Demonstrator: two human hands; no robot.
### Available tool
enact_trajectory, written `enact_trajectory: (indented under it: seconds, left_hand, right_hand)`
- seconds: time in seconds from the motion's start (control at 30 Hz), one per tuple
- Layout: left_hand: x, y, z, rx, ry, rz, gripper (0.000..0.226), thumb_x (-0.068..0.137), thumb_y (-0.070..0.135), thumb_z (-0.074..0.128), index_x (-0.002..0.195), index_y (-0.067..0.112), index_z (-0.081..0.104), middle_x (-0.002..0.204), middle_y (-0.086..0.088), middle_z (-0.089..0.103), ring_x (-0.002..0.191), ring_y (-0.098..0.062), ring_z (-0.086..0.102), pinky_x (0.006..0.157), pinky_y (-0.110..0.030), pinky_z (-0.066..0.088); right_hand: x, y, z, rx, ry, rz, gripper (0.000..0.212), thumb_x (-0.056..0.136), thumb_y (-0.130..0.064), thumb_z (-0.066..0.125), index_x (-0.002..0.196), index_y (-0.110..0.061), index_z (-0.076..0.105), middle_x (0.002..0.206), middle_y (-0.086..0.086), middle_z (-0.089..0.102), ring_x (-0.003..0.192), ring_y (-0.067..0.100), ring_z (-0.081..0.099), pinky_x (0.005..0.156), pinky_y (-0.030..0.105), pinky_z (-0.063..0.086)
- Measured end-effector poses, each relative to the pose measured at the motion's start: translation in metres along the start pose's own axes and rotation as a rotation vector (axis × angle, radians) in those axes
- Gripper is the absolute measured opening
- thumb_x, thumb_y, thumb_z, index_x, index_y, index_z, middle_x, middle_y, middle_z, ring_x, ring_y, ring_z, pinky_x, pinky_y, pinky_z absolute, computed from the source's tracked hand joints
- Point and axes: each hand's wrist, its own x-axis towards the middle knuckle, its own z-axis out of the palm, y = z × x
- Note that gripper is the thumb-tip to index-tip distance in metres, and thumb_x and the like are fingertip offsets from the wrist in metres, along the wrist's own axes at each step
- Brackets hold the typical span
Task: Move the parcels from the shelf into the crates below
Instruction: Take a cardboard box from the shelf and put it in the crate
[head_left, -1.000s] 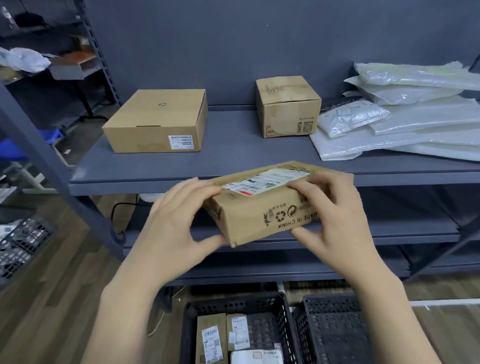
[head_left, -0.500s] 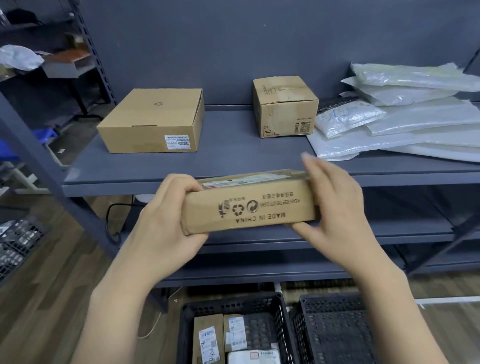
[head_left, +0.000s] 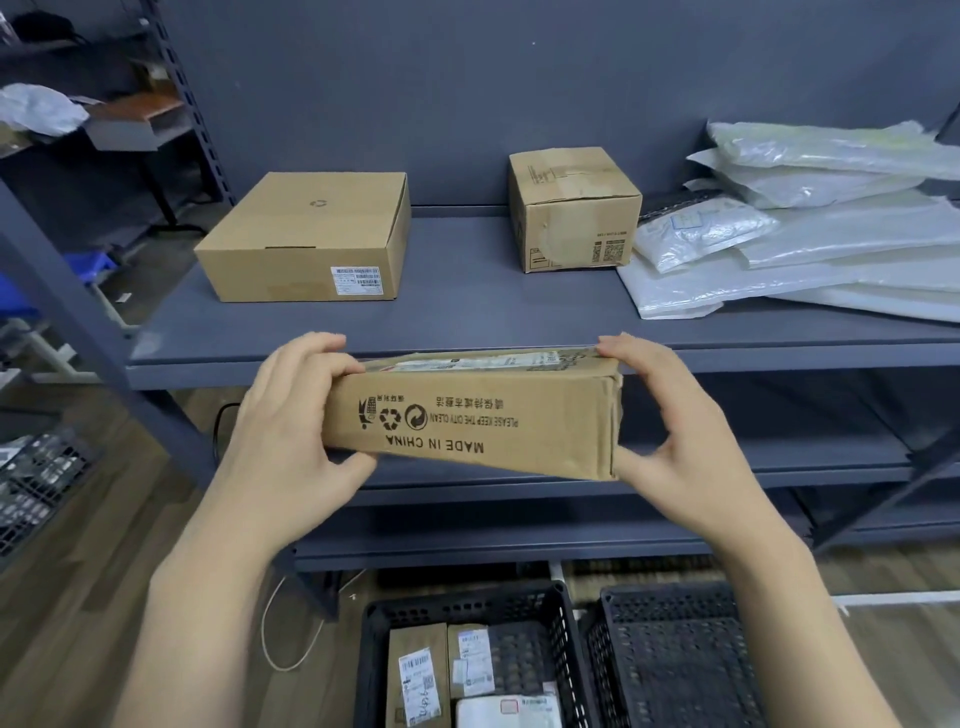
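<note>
Hands, the left hand (head_left: 291, 431) and the right hand (head_left: 675, 441), are gripping the ends of a cardboard box (head_left: 478, 415) at frame centre, above two black crates (head_left: 566, 613) at bottom.

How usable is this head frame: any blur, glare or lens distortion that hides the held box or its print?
Head view: lighting is soft and even; the held box is sharp, its inverted "MADE IN CHINA" print readable. Its top label sits edge-on, unreadable. The plastic mailers show mild sheen. Wide-angle bending shows in the shelf upright at the left edge.
</note>
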Motion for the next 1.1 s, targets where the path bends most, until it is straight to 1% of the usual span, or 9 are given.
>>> enact_trajectory:
  seconds: [0.07, 0.13, 0.23, 0.33, 0.5, 0.63, 0.8, 0.97, 1.1]
  left_hand:
    - [0.001, 0.005, 0.001, 0.057, -0.006, 0.027, 0.068, 0.066, 0.023, 0.077, 0.127, 0.020, 0.046, 0.136, 0.004, 0.039, 0.129, -0.016, 0.034, 0.104, -0.042, 0.033]
    - [0.004, 0.016, 0.000, 0.066, 0.000, 0.068, 0.072, 0.068, 0.032, 0.069, 0.134, 0.019, 0.042, 0.136, 0.005, 0.041, 0.129, -0.016, 0.036, 0.105, -0.042, 0.034]
    - [0.007, 0.032, -0.002, 0.062, 0.003, 0.127, 0.070, 0.070, 0.030, 0.064, 0.136, 0.020, 0.041, 0.137, 0.005, 0.043, 0.129, -0.016, 0.038, 0.105, -0.045, 0.037]
    - [0.009, 0.045, -0.002, 0.072, 0.025, 0.195, 0.068, 0.071, 0.026, 0.064, 0.135, 0.021, 0.040, 0.136, 0.001, 0.045, 0.127, -0.020, 0.042, 0.104, -0.042, 0.038]
    - [0.009, 0.065, 0.002, -0.003, 0.010, 0.243, 0.064, 0.075, 0.035, 0.054, 0.134, 0.021, 0.036, 0.137, 0.002, 0.043, 0.126, -0.017, 0.044, 0.103, -0.029, 0.037]
    - [0.005, 0.062, 0.007, -0.073, 0.043, 0.220, 0.067, 0.071, 0.005, 0.074, 0.126, 0.021, 0.040, 0.138, -0.002, 0.042, 0.121, -0.016, 0.047, 0.095, -0.023, 0.039]
    - [0.003, 0.054, 0.003, -0.110, 0.087, 0.215, 0.067, 0.068, -0.005, 0.074, 0.121, 0.017, 0.040, 0.137, -0.005, 0.045, 0.120, -0.011, 0.046, 0.092, -0.017, 0.038]
    - [0.001, 0.043, -0.002, -0.122, 0.111, 0.238, 0.068, 0.066, -0.005, 0.075, 0.120, 0.014, 0.039, 0.137, -0.001, 0.041, 0.122, -0.004, 0.041, 0.096, -0.004, 0.031]
    - [0.002, 0.040, -0.006, -0.134, 0.046, 0.215, 0.075, 0.065, -0.005, 0.078, 0.123, 0.019, 0.037, 0.143, 0.001, 0.034, 0.128, 0.009, 0.031, 0.099, -0.001, 0.025]
  right_hand:
    - [0.001, -0.007, 0.002, -0.036, 0.026, -0.055, 0.062, 0.069, -0.014, 0.068, 0.126, -0.025, 0.046, 0.123, -0.010, 0.048, 0.123, 0.007, 0.044, 0.102, 0.015, 0.031]
    - [0.002, -0.015, 0.005, -0.069, 0.057, -0.097, 0.059, 0.068, -0.021, 0.065, 0.124, -0.024, 0.047, 0.120, -0.005, 0.045, 0.118, 0.014, 0.045, 0.101, 0.024, 0.034]
    - [0.003, -0.025, 0.009, -0.236, 0.138, -0.170, 0.064, 0.064, -0.020, 0.072, 0.123, -0.027, 0.048, 0.118, -0.003, 0.043, 0.113, 0.013, 0.043, 0.098, 0.036, 0.032]
    - [0.007, -0.033, 0.012, -0.414, 0.225, -0.200, 0.069, 0.058, -0.020, 0.075, 0.122, -0.032, 0.051, 0.115, 0.002, 0.047, 0.111, 0.017, 0.041, 0.097, 0.031, 0.020]
    - [0.006, -0.038, 0.018, -0.554, 0.289, -0.201, 0.069, 0.059, -0.026, 0.075, 0.122, -0.036, 0.050, 0.115, 0.000, 0.047, 0.108, 0.019, 0.040, 0.090, 0.032, 0.017]
    - [0.003, -0.041, 0.020, -0.600, 0.269, -0.204, 0.076, 0.058, -0.025, 0.073, 0.128, -0.037, 0.046, 0.119, -0.002, 0.041, 0.110, 0.019, 0.038, 0.089, 0.031, 0.016]
    - [0.002, -0.035, 0.013, -0.558, 0.209, -0.163, 0.083, 0.060, -0.019, 0.072, 0.136, -0.030, 0.037, 0.133, 0.000, 0.038, 0.123, 0.023, 0.038, 0.101, 0.028, 0.016]
    - [0.005, -0.025, -0.003, -0.354, 0.154, -0.220, 0.066, 0.075, -0.016, 0.071, 0.133, -0.014, 0.039, 0.133, 0.009, 0.049, 0.124, 0.022, 0.043, 0.105, 0.029, 0.032]
    - [0.003, -0.030, 0.002, -0.322, 0.194, -0.247, 0.058, 0.075, -0.014, 0.075, 0.126, -0.011, 0.045, 0.127, 0.014, 0.051, 0.120, 0.022, 0.046, 0.106, 0.021, 0.031]
